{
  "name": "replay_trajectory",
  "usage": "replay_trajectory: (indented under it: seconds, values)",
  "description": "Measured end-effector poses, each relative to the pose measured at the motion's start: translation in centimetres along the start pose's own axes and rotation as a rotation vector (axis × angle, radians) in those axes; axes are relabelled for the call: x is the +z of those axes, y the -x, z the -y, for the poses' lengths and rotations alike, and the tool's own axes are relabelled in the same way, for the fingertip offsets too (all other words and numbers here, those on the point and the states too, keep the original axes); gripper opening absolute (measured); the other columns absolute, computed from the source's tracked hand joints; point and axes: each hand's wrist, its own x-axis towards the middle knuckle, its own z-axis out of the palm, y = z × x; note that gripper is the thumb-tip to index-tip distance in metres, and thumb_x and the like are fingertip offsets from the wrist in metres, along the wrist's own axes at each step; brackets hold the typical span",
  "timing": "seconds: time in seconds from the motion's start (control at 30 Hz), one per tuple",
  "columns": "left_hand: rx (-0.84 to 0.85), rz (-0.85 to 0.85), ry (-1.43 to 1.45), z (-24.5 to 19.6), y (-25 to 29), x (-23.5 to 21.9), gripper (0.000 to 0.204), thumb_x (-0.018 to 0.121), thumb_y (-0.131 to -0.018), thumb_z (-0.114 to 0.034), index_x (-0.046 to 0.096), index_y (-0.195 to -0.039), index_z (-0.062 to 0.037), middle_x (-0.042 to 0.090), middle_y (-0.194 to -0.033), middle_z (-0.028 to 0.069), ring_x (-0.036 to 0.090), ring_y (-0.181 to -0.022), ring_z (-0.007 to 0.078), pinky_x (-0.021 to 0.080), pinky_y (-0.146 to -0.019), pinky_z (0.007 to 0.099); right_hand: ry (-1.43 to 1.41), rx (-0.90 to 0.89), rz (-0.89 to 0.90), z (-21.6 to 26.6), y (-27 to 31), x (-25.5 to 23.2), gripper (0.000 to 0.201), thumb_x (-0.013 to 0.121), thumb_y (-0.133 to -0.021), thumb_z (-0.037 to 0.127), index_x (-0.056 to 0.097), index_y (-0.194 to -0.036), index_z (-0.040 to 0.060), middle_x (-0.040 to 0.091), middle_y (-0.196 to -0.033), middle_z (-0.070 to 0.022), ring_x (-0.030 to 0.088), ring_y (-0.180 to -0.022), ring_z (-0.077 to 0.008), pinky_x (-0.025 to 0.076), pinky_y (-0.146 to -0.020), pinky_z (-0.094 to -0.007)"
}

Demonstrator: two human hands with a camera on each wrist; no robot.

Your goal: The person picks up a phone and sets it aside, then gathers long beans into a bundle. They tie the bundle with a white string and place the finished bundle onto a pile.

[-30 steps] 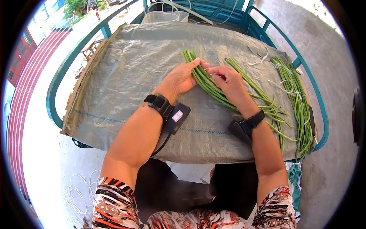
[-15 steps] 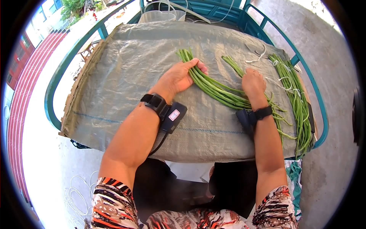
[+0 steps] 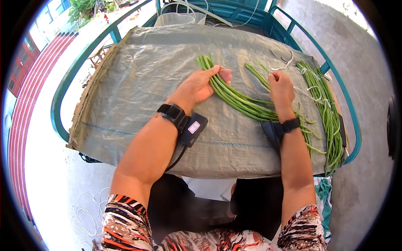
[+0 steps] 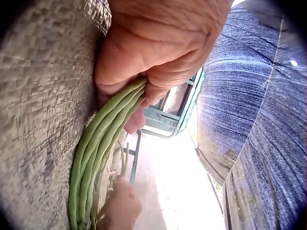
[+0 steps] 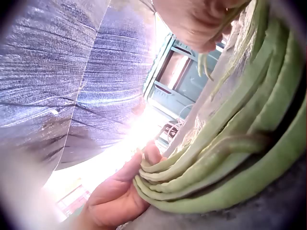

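Note:
My left hand (image 3: 200,85) grips a bunch of green long beans (image 3: 234,98) near one end, thumb across the top. In the left wrist view, several beans (image 4: 96,139) curve down out of that grip along the woven sheet. To the right, my right hand (image 3: 282,93) is curled, pinching long beans whose thin tips (image 5: 205,66) stick out past the fingers in the right wrist view. Beside it lie a few loose long beans (image 3: 254,75). The tail ends of the bunch run beneath my right wrist and overlap other beans in the head view.
A bundle of long beans (image 3: 324,113) tied with white string lies at the right edge of the grey woven sheet (image 3: 167,62). White string (image 3: 287,65) lies near its top. Blue-green rails (image 3: 63,96) flank the cart bed; a clear bucket (image 3: 173,19) stands behind.
My right hand has left the bunch beside my left hand and moved right to the loose beans, where it has taken hold of some. The left hand keeps its grip on the bunch.

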Motion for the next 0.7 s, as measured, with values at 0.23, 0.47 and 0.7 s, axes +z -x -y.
replay_trajectory:
  seconds: [0.23,0.47,0.7]
  values:
    - [0.009,0.028,0.001,0.0,-0.1,-0.1,0.017,0.048,-0.097,-0.013,0.052,-0.106,0.0014,0.060,-0.111,0.0214,0.061,-0.101,0.0314,0.053,-0.091,0.0445,-0.588,-0.153,0.064,1.4,0.5,1.1,0.019,0.068,-0.080,0.017,0.067,-0.092,0.0032,0.064,-0.081,-0.0081,0.061,-0.071,-0.0164,0.048,-0.067,-0.0286]
    - [0.012,0.082,-0.006,0.0,0.1,-0.1,0.019,0.049,-0.097,-0.013,0.051,-0.109,0.0016,0.059,-0.114,0.0207,0.061,-0.103,0.0322,0.052,-0.092,0.0445,-0.610,-0.251,0.193,5.4,3.2,1.0,0.016,0.067,-0.079,0.012,0.066,-0.092,0.0024,0.060,-0.086,-0.0057,0.058,-0.069,-0.0125,0.048,-0.065,-0.0266]
    - [0.036,0.115,-0.010,0.1,-0.2,-0.4,0.021,0.049,-0.097,-0.015,0.051,-0.112,0.0002,0.058,-0.116,0.0177,0.062,-0.097,0.0272,0.053,-0.090,0.0421,-0.710,-0.254,0.360,5.2,3.5,2.1,0.016,0.069,-0.079,0.014,0.066,-0.090,0.0033,0.059,-0.076,-0.0028,0.054,-0.066,-0.0104,0.044,-0.061,-0.0251]
